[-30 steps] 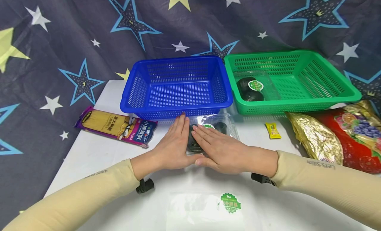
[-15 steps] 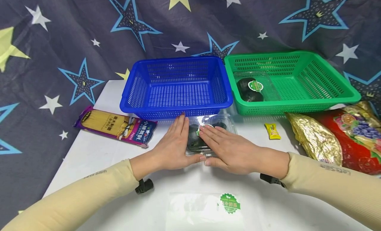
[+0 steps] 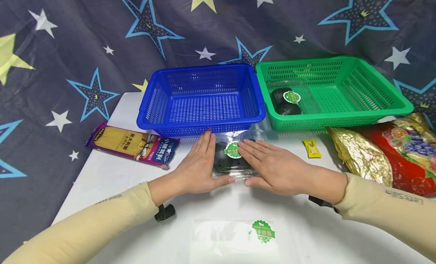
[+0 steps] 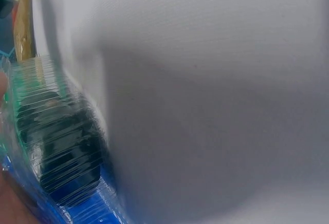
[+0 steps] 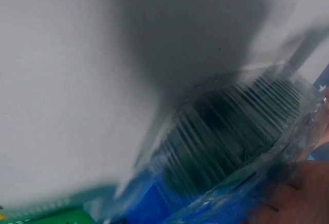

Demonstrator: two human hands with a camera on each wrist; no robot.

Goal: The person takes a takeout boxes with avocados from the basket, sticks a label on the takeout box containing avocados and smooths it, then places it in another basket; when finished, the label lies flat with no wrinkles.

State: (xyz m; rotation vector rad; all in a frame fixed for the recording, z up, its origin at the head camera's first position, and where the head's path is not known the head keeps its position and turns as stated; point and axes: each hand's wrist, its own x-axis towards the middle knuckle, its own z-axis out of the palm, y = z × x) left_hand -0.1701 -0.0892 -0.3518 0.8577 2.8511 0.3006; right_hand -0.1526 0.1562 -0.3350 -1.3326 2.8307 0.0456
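A clear plastic clamshell box (image 3: 225, 165) with dark round fruit inside lies on the white table, below the blue basket. On its lid sits a round green-and-white sticker (image 3: 233, 149). My left hand (image 3: 195, 169) rests along the box's left side, fingers straight and thumb at the front edge. The right hand (image 3: 277, 167) lies over the right part of the lid, fingers extended, fingertips at the sticker's right edge; it hides the fruit beneath. Both wrist views show the ribbed side of the clamshell box (image 4: 61, 147) with dark fruit behind it.
Behind stand a blue basket (image 3: 201, 126) and a green basket (image 3: 340, 122) holding a similar fruit box (image 3: 287, 101). A pasta packet (image 3: 131, 143) lies left. A yellow sachet (image 3: 312, 149) and a red-gold bag (image 3: 405, 158) lie right. A clear sheet with a green sticker (image 3: 263, 230) lies in front.
My right hand has slid to the right across the lid, uncovering the sticker, and has parted from the left thumb. The left hand stays in place.
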